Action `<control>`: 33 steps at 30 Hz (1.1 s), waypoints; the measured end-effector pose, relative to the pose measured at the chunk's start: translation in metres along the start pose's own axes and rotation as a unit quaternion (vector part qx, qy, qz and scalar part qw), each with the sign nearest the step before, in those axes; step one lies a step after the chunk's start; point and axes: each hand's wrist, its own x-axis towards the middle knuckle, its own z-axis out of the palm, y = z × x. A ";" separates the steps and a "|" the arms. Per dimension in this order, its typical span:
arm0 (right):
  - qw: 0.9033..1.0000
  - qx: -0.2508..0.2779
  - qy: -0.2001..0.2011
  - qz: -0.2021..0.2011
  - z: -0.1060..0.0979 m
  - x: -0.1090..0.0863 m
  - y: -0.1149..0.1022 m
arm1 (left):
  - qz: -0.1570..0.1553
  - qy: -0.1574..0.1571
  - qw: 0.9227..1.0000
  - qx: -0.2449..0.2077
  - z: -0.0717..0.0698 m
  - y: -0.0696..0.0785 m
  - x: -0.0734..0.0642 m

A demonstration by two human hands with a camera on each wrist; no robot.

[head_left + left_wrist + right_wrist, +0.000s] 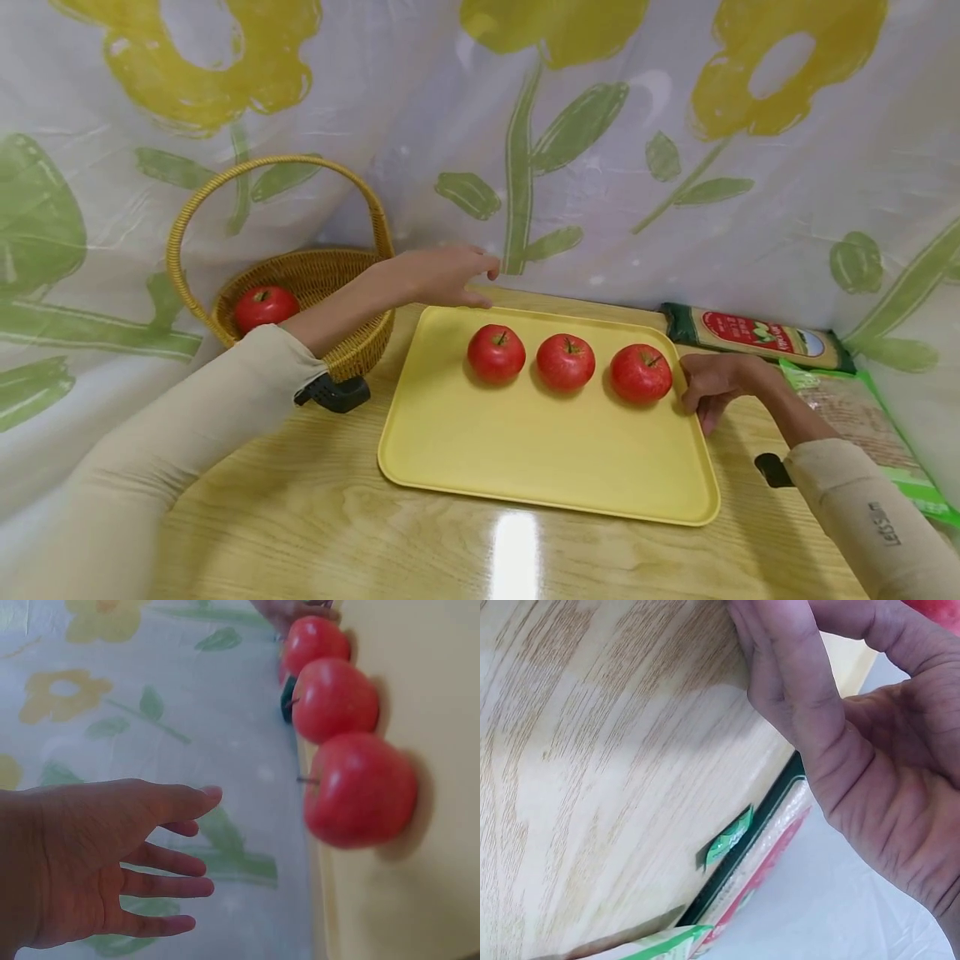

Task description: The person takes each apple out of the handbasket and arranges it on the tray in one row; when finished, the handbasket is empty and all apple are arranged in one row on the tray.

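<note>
Three red apples stand in a row on a yellow tray (547,454): a left one (496,355), a middle one (565,363) and a right one (641,374). My left hand (442,277) hovers past the tray's back edge, near the left apple; its fingers are spread and hold nothing, as the left wrist view also shows. At the tray's right side, my right hand (716,385) grips the rim with bent fingers, close to the right apple. In the right wrist view, the fingertips of this hand (877,742) are out of frame.
A wicker basket (367,346) with a tall handle stands at the left, one red apple (266,307) inside it; my left forearm crosses in front. Behind my right hand lies a long package (757,335), with a green-edged bag (862,417) beside it. A flowered curtain (585,192) closes off the back.
</note>
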 end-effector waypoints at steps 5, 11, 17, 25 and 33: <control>1.000 -0.006 0.004 -0.004 0.000 0.000 0.000 | -0.004 0.011 1.000 0.014 -0.010 -0.015 -0.014; 1.000 0.006 0.000 -0.001 0.001 0.002 0.000 | -0.032 0.012 0.999 0.026 -0.018 -0.033 -0.035; 1.000 0.003 0.000 -0.002 0.000 0.001 0.002 | -0.074 -0.004 0.997 0.022 -0.020 -0.054 -0.053; 1.000 0.009 0.003 -0.003 0.003 -0.001 0.001 | -0.113 -0.081 0.990 0.041 -0.018 -0.090 -0.078; 1.000 0.009 -0.001 -0.020 0.004 -0.002 0.002 | -0.169 -0.149 0.973 0.045 -0.004 -0.125 -0.105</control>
